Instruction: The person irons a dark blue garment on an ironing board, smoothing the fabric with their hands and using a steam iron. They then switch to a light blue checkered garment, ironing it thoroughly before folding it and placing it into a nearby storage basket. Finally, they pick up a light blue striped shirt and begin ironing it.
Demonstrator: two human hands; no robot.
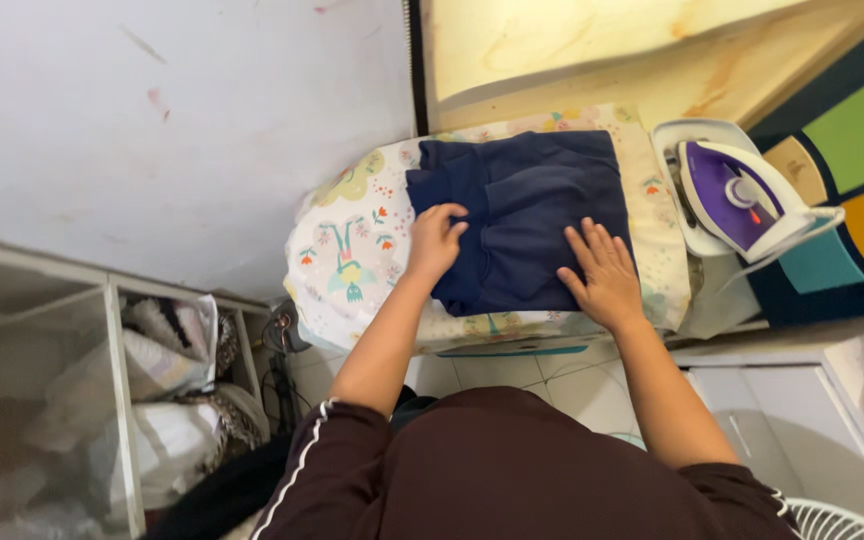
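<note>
A folded dark navy garment [522, 200] lies on an ironing board [352, 250] with a pale floral cover. My left hand [435, 240] grips the garment's left edge, fingers curled over the fabric. My right hand [604, 272] lies flat with fingers spread on the garment's lower right part. A purple and white iron [737, 195] rests on the stand at the board's right end, apart from both hands.
A white shelf unit [112, 400] with bags and cloth stands at the lower left. A light wooden panel [592, 50] leans behind the board. A mat with coloured patches [852, 190] lies at the right. Tiled floor [572, 375] shows below the board.
</note>
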